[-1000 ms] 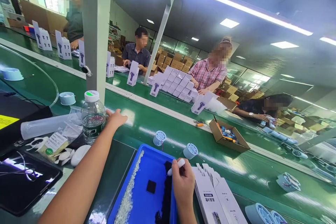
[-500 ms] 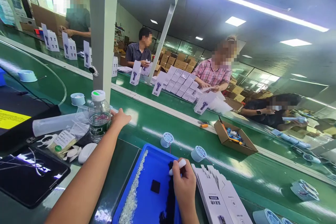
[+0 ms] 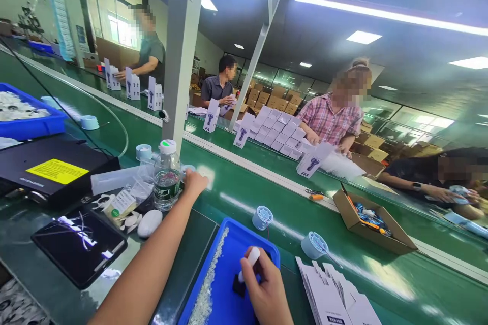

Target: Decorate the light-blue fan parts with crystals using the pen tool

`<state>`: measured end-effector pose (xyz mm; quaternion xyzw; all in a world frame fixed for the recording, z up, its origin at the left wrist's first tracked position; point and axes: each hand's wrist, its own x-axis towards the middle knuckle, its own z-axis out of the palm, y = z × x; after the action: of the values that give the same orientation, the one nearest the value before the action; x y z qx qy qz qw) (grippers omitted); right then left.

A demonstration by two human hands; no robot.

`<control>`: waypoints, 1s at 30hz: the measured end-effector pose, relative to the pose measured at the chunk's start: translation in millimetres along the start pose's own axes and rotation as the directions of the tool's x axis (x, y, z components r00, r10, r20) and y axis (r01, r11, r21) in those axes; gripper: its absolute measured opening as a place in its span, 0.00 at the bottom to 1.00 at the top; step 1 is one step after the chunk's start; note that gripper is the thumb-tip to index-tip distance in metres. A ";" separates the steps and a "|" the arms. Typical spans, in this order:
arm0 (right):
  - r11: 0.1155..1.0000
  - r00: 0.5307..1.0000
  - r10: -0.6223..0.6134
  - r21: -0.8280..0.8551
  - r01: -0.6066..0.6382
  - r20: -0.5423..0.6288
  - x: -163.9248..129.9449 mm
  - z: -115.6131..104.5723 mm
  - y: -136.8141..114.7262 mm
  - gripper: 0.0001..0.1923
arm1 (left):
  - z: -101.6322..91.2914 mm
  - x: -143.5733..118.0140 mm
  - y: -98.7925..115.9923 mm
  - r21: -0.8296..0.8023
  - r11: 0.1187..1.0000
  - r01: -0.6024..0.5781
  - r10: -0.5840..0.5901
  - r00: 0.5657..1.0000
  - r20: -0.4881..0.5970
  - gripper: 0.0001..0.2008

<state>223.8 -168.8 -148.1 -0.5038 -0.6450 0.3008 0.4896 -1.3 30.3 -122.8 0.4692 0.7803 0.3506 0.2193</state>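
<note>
My left hand (image 3: 196,183) is stretched out past the water bottle (image 3: 166,177), fingers apart, at a light blue round part (image 3: 187,168) on the green surface. Some fingertips are hidden, so a grip on that part does not show. My right hand (image 3: 267,284) is closed around a short white stick-like tool (image 3: 253,256) over the blue tray (image 3: 280,259). The tool's lower end is at a black square pad (image 3: 239,286); whether they touch is unclear. Clear small pieces (image 3: 204,294) line the tray's left side, and the hand covers much of its right side.
Light blue fan-like parts (image 3: 263,217) stand beyond the tray. Flattened white boxes (image 3: 335,294) lie to the right, near a cardboard box of tools (image 3: 375,223). A black tablet-like device (image 3: 80,246) lies left. A post (image 3: 183,61) rises behind the bottle. Co-workers sit across the belt.
The view has swung left, so the scene sits further right. My right hand has moved the white tool from the tray's dark right strip to the black square pad. My left hand stays beside the bottle.
</note>
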 end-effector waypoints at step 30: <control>0.855 0.829 0.307 0.518 -0.024 -0.467 10.5 -5.0 2.6 0.24 | 39.5 -105.2 81.9 -0.683 0.716 0.145 0.418 0.695 0.585 0.19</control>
<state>229.2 -158.6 -145.2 -0.4816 -0.3369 0.3452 0.7317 121.3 -23.7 -85.8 0.5120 0.4076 0.4218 0.6275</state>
